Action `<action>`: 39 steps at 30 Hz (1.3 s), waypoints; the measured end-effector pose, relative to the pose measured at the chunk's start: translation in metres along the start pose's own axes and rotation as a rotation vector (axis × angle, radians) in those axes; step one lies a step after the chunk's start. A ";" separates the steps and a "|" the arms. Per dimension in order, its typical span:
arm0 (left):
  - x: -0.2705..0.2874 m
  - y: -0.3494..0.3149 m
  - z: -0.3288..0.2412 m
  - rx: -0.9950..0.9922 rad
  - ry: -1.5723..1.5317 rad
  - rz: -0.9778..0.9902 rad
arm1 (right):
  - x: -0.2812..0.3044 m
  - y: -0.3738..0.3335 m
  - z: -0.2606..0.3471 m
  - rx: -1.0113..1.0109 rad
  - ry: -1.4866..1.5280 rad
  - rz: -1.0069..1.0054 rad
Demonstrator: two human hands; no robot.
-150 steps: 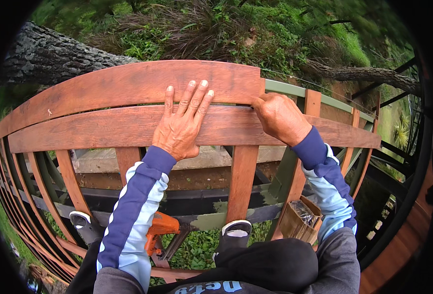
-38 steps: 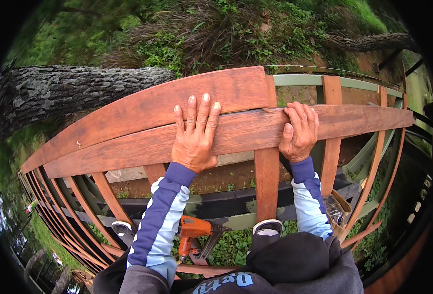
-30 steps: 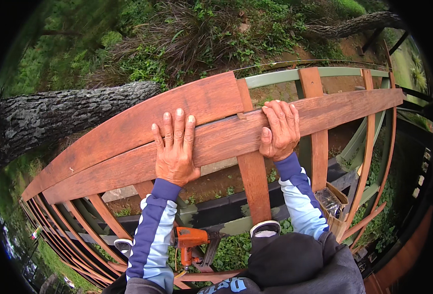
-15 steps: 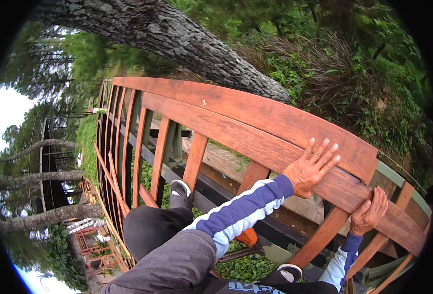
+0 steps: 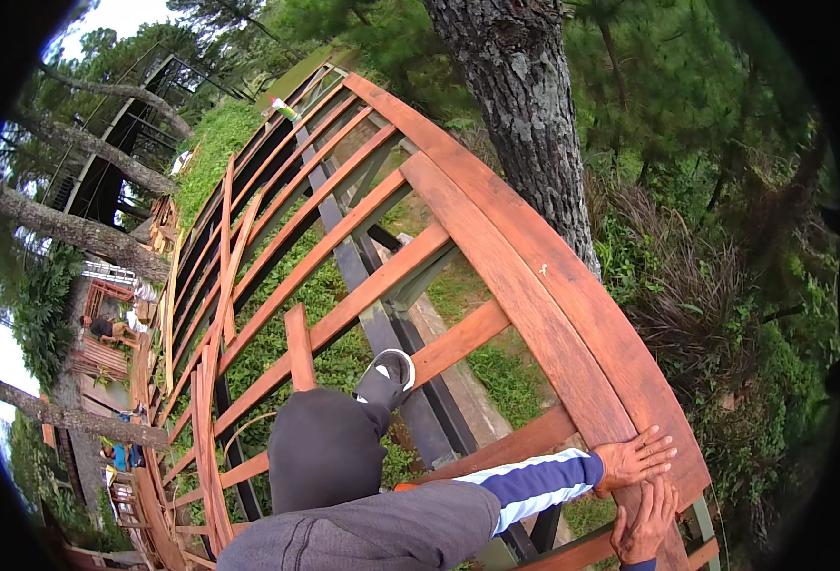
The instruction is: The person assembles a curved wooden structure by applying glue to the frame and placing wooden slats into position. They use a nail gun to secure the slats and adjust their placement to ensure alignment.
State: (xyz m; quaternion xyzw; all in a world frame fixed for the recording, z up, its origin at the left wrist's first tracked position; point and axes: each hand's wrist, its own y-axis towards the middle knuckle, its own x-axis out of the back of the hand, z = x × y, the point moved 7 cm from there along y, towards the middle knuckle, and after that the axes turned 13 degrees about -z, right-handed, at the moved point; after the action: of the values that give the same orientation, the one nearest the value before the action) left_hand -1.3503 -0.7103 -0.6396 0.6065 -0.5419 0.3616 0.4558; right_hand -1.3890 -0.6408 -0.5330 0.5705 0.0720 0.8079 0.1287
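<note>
Two reddish-brown planks lie side by side along the curved edge of a timber frame: an outer plank [image 5: 582,305] and an inner plank [image 5: 518,295]. My left hand [image 5: 634,462] rests palm down near their close end, its fingers spread across the seam. Just below it, my right hand [image 5: 646,519] lies over the inner plank with fingers stretched out and thumb apart; its wrist is at the picture's lower edge. Neither hand lifts anything. Wooden crosspieces [image 5: 468,341] run from beneath the inner plank toward the left.
A dark metal beam [image 5: 353,285] passes below the crosspieces, near my shoe [image 5: 382,379]. Loose wooden strips [image 5: 218,447] lie across the frame at left. A bottle [image 5: 284,109] stands at the far end. Beyond the outer plank rises a tree trunk [image 5: 525,105]. People are in the left background.
My view has turned, so the planks now run more steeply down to the right. Both hands stay on the planks and are closer together, the right now just below the left.
</note>
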 end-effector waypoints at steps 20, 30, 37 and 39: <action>0.070 -0.084 0.027 0.042 -0.112 -0.155 | -0.154 0.142 0.085 0.168 -0.098 0.204; 0.077 -0.093 0.032 0.077 -0.138 -0.196 | -0.155 0.143 0.084 0.215 -0.072 0.152; 0.066 -0.084 0.034 0.077 -0.119 -0.173 | -0.153 0.147 0.085 0.136 -0.031 0.240; 0.060 -0.079 0.038 0.122 -0.100 -0.161 | -0.149 0.147 0.085 0.157 0.023 0.234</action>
State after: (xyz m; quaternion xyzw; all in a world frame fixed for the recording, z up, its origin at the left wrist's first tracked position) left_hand -1.2655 -0.7664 -0.6082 0.6917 -0.4906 0.3255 0.4182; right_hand -1.2805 -0.8275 -0.6003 0.5739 0.0692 0.8159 -0.0125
